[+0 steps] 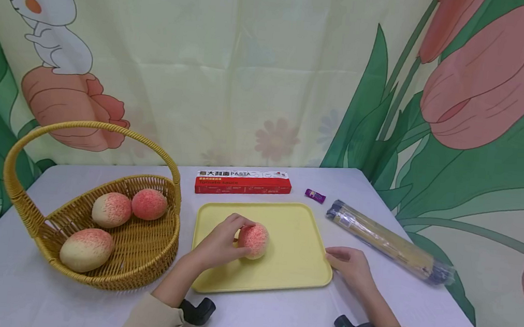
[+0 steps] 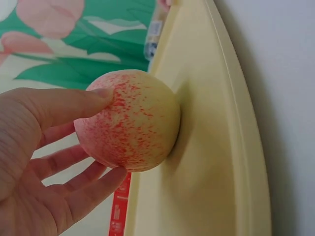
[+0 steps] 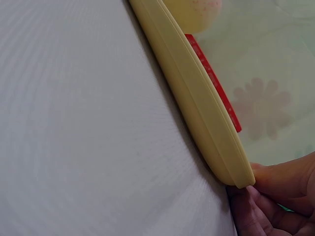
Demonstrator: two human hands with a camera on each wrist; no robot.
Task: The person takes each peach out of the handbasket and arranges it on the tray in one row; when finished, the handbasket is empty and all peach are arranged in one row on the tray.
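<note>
Both hands are working over the tray (image 1: 291, 228) in the lower middle of the head view. Left hand (image 1: 223, 244) is curving its thumb and fingers around a speckled peach (image 1: 255, 241), parted by only the fruit's width; in the left wrist view, the thumb and fingertips are pressing opposite sides of it. This peach is sitting near the middle of the tray, with a stretch of yellow surface spreading from it toward the right rim. Right hand (image 1: 351, 265) is pinching the tray's right edge, near the lower-right corner, with thumb and fingers nearly together. At the left of the frame, a wicker basket (image 1: 155, 263) is holding three more peaches (image 1: 112, 210), its tall handle arching above; only a narrow strip of desk (image 1: 271, 320) is separating its wall from the tray's left rim. Above the tray's far edge, a red pasta box (image 1: 243, 185) is lying roughly parallel and close by, and a small purple packet (image 1: 315, 195) is resting to the right of it. Right of the tray, a long clear-wrapped package (image 1: 390, 242) is slanting downward, its lower end reaching the desk's right edge, with white cloth showing between it and the tray. Below the tray, more white cloth is running to the bottom of the frame between the forearms.
</note>
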